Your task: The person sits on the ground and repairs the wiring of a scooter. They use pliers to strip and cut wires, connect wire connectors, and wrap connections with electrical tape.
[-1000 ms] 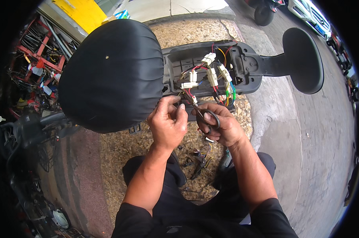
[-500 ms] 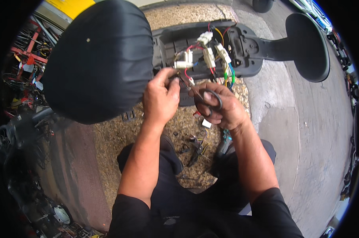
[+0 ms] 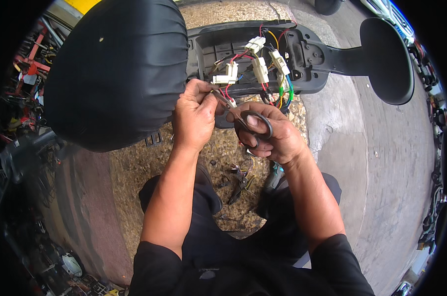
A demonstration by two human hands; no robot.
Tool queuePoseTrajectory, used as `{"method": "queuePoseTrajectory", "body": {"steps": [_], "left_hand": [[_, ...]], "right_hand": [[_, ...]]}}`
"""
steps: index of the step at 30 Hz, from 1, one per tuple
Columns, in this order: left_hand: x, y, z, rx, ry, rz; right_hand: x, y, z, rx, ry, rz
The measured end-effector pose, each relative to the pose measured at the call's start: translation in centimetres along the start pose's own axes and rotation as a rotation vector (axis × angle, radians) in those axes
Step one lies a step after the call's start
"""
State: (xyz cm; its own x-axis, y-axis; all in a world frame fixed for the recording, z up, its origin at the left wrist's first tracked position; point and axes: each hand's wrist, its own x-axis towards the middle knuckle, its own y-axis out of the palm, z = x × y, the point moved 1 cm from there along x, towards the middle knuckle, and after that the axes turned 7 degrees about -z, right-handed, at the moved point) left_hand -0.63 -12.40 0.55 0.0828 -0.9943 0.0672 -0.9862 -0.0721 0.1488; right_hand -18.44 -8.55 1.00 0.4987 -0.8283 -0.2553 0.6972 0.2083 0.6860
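Observation:
My right hand (image 3: 277,133) grips a pair of scissors (image 3: 268,126), its fingers in the dark handle loops. The blades point up and left to the fingertips of my left hand (image 3: 194,118). Those fingertips are pinched together; what lies between them is too small to make out. Beside the blades, red wires (image 3: 223,93) run to a small white connector (image 3: 232,102). Several larger white connectors (image 3: 260,70) with coloured wires lie over a black plastic tray-like base (image 3: 302,47) beyond my hands.
A black padded cushion (image 3: 115,74) stands at the left. A black paddle-shaped part (image 3: 388,61) extends from the base at the right. On the speckled board (image 3: 139,192) between my feet lie cut wires, a dark tool (image 3: 237,190) and a teal-handled tool (image 3: 275,175).
The view has shifted slightly. Both hands stay close together, and the scissors' blades now lie nearer my left fingertips.

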Motion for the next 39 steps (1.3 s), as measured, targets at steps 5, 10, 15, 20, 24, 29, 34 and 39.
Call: {"method": "queuePoseTrajectory", "body": {"steps": [5, 10, 15, 20, 24, 29, 34, 39], "left_hand": [[-0.2, -0.3, -0.2, -0.028, -0.077, 0.001], [0.0, -0.2, -0.4, 0.059, -0.071, -0.019], [-0.2, 0.0, -0.5, 0.121, -0.076, 0.012], [-0.2, -0.2, -0.5, 0.088, -0.083, 0.03], [-0.2, -0.4, -0.3, 0.11, -0.086, 0.054], [-0.2, -0.4, -0.2, 0.133, -0.102, 0.032], [0.0, -0.1, -0.2, 0.087, -0.112, -0.018], [0.0, 0.1, -0.3, 0.032, -0.126, -0.041]], "right_hand": [[-0.3, 0.7, 0.2, -0.109, 0.008, -0.048], [-0.8, 1.2, 1.4, -0.423, -0.079, -0.124], [-0.2, 1.1, 2.8, -0.485, -0.159, -0.153], [0.6, 0.6, 3.6, -0.545, -0.24, -0.267], [1.3, 0.2, 4.3, -0.641, -0.253, -0.276], [1.1, 0.9, 3.1, -0.686, -0.342, -0.229], [-1.1, 2.4, 1.7, -1.212, -0.403, -0.326], [-1.5, 3.3, 1.4, -1.573, -0.548, -0.389]]}}
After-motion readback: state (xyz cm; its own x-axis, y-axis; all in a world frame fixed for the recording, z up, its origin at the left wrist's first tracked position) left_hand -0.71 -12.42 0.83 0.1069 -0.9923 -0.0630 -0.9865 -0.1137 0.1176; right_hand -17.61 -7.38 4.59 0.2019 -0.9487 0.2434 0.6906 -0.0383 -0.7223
